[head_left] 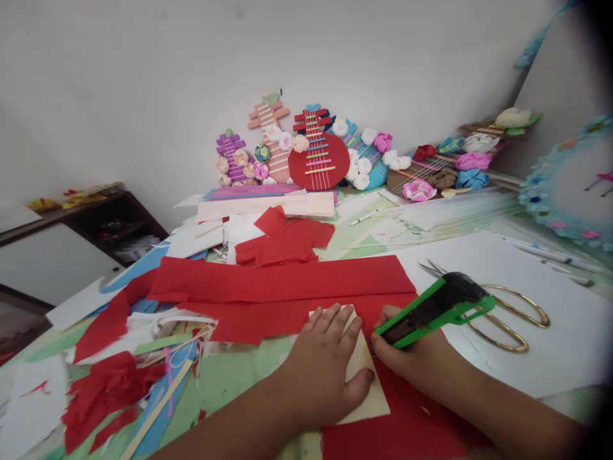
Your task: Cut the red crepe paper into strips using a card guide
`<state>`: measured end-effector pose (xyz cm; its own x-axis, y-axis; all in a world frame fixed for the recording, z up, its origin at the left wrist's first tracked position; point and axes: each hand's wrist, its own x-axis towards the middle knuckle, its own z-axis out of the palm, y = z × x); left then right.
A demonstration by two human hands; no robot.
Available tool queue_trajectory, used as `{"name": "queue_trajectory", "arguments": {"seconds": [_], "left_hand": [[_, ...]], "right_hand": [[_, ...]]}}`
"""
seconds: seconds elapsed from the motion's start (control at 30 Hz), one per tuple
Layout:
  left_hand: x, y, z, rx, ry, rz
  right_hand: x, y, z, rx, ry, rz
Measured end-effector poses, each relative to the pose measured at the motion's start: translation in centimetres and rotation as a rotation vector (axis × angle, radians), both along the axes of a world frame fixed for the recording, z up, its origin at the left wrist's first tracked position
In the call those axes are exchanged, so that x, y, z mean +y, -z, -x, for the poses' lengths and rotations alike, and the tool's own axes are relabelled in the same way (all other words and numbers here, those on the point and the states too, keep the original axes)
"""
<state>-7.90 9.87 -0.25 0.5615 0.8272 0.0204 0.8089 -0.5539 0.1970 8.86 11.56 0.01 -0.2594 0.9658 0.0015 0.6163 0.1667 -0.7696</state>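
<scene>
Red sheet (pixel 407 396) lies loose under the work; it could bunch or drag if the blade snags. Cream card (pixel 372 404) on top of it could skew if the left hand (pixel 322 364), flat on it with fingers slightly apart, presses unevenly. Green-and-black utility knife (pixel 431 311), clamped in the right hand (pixel 410 358) beside the card's right edge, could ride over that edge into the left fingers, which sit close. Blade tip hidden; can't tell how much is out.

Around: white sheet (pixel 565 345) to the right, folded red strip (pixel 287 281) beyond the card, red scraps (pixel 110 390) left. Gold-handled scissors (pixel 520 349) sit partly behind the knife; could foul a wide right-arm swing.
</scene>
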Motion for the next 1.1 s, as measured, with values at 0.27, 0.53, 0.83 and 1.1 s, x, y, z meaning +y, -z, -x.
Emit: {"name": "queue_trajectory", "arguments": {"seconds": [0.27, 0.53, 0.83, 1.1], "left_hand": [[-0.06, 0.01, -0.01, 0.012, 0.007, 0.018], [0.03, 0.26, 0.11, 0.005, 0.011, 0.01], [0.1, 0.07, -0.01, -0.002, 0.005, 0.041], [0.07, 0.17, 0.04, -0.005, 0.007, 0.032]], "right_hand": [[-0.22, -0.41, 0.1, 0.069, 0.103, 0.002], [-0.36, -0.3, -0.09, 0.048, 0.033, -0.004], [0.08, 0.08, 0.05, 0.022, 0.008, -0.017], [0.27, 0.3, 0.16, -0.024, 0.019, 0.01]]}}
